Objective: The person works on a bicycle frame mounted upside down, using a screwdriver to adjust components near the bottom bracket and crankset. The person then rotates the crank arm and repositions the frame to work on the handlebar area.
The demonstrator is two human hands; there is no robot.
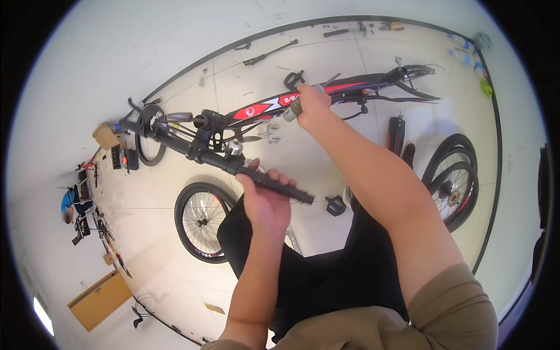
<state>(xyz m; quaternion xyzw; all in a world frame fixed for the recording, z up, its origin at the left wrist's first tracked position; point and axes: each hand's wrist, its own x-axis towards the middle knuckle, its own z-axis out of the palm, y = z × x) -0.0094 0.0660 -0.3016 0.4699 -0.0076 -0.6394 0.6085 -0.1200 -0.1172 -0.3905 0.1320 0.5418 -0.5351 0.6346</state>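
Observation:
A red, black and white bicycle frame (pixel 265 109) without wheels stretches across the upper middle, its handlebar (pixel 189 148) slanting toward me at the left. My left hand (pixel 265 201) wraps round the black handlebar grip (pixel 283 189), thumb on one side and fingers on the other. Farther up, my right hand (pixel 315 107) is closed round the middle of the frame, beside a black pedal (pixel 294 80); its fingertips are partly hidden. A grey cylindrical part (pixel 291 111) shows just next to that hand. Nearer my legs is another black pedal (pixel 335 205).
One wheel (pixel 202 221) leans by my left leg; more wheels (pixel 452 175) are stacked at the right. Along the far wall lie a hammer (pixel 344 30), pliers (pixel 391 26) and plastic bottles (pixel 461 56). Another person (pixel 69 201) is at far left, above a cardboard sheet (pixel 100 299).

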